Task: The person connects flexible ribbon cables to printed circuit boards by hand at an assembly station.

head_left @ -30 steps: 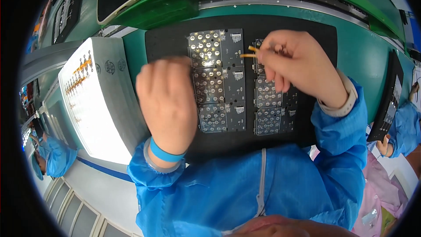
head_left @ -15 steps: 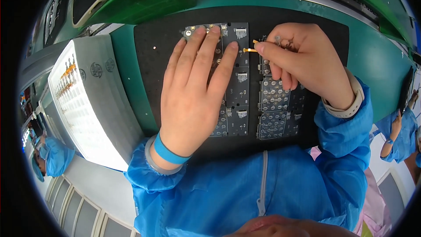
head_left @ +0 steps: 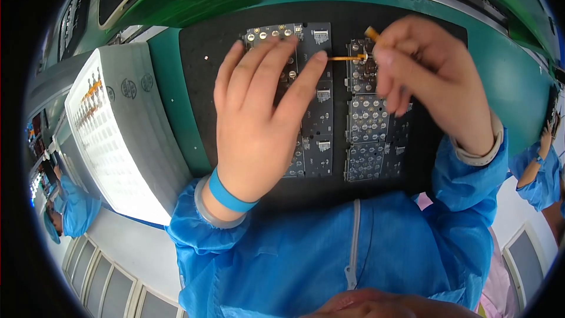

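Note:
My left hand (head_left: 256, 94) lies with fingers spread over the left dark circuit board panel (head_left: 318, 103). Its index fingertip meets one end of a thin amber flex cable (head_left: 344, 58), which stretches across the gap between the panels. My right hand (head_left: 424, 70), somewhat blurred, is closed in a pinch above the right circuit board panel (head_left: 368, 162). An amber tab (head_left: 372, 34) sticks out past its fingers, close to the cable's right end. Whether tab and cable are one piece is hidden. Round metal contacts dot both panels.
Under the panels is a black mat (head_left: 206, 35) on a green work surface (head_left: 500, 70). To the left stands a white tray (head_left: 109, 141) with several amber flex pieces along its upper part. A green bin (head_left: 188, 0) sits beyond the mat. Other people in blue work at both sides.
My right hand has moved right and slightly up, away from the left panel. More of the amber strip now shows, stretched between both hands. My left hand has barely shifted.

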Demonstrator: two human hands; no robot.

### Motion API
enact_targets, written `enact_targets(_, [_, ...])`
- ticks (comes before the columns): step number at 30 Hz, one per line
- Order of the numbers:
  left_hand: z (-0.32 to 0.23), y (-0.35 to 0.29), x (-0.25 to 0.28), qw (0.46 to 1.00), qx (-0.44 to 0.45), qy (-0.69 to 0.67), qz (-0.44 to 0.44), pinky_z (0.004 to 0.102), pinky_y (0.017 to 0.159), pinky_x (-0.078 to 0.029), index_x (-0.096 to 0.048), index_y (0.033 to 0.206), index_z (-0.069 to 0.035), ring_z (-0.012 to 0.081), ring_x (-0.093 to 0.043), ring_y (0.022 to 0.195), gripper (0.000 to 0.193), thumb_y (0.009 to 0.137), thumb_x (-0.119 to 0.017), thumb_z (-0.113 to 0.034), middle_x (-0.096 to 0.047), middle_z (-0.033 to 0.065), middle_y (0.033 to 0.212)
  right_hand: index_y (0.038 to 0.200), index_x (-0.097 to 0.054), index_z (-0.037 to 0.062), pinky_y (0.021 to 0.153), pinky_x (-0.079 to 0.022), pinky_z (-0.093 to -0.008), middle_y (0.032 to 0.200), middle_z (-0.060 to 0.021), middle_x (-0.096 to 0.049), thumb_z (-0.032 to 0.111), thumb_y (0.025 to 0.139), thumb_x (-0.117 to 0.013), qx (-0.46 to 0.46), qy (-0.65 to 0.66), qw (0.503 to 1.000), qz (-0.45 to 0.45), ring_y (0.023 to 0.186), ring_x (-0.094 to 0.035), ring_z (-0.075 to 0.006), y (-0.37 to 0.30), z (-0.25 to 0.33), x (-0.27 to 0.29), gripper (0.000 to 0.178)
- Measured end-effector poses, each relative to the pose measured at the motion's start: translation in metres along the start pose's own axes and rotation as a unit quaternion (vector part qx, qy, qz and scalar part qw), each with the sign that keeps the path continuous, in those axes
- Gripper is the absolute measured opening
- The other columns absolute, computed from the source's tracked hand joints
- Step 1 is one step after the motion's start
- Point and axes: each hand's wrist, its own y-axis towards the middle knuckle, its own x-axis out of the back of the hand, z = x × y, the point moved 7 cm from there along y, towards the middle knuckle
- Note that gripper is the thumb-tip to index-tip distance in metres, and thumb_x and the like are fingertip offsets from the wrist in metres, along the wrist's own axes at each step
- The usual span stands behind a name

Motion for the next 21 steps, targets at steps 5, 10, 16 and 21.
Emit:
enact_targets(5, [-0.005,-0.002,0.021,0.945,-0.008,-0.326,-0.018,0.0337,0.076,-0.046,-0.069,0.088,0.000,0.0251,-0.060,0.085,0.019,0.070,-0.073,-0.003,-0.067,0.0099,0.090,0.093,-0.054,0.0016,0.053,-0.047,-0.0206,0.073,-0.0042,-0.061,0.013,0.093,-0.055,-0.061,0.110,0.972,0.198,0.060,-0.059,-0.0087,-0.023,-0.007,-0.045,0.012])
enact_targets(10, [-0.008,-0.008,0.022,0.947,-0.017,-0.319,-0.009,0.0330,0.072,-0.046,-0.069,0.087,0.000,0.0240,-0.060,0.082,0.018,0.070,-0.074,-0.004,-0.067,0.0112,0.089,0.089,-0.055,0.0012,0.053,-0.047,-0.0205,0.072,-0.0048,-0.061,0.012,0.091,-0.056,-0.038,0.098,0.979,0.173,0.059,-0.061,-0.0095,-0.030,-0.012,-0.053,0.011])
enact_targets(16, [-0.030,-0.027,0.025,0.992,-0.115,-0.039,-0.029,0.0361,0.070,-0.047,-0.065,0.085,0.001,0.0251,-0.059,0.083,0.026,0.062,-0.060,-0.009,-0.062,0.0110,0.089,0.083,-0.057,0.0013,0.048,-0.045,-0.0215,0.063,-0.0058,-0.062,0.012,0.089,-0.059,-0.014,-0.007,0.993,0.117,0.052,-0.062,-0.0115,-0.039,-0.008,-0.053,0.013])
enact_targets(21, [-0.009,-0.033,0.018,0.999,-0.035,0.009,0.034,0.0354,0.076,-0.048,-0.064,0.093,0.002,0.0266,-0.059,0.090,0.030,0.065,-0.060,-0.008,-0.061,0.0113,0.097,0.080,-0.059,0.0003,0.045,-0.044,-0.0220,0.060,-0.0069,-0.061,0.014,0.090,-0.059,-0.097,-0.050,0.993,0.051,0.049,-0.060,-0.0120,-0.027,-0.019,-0.039,0.017])
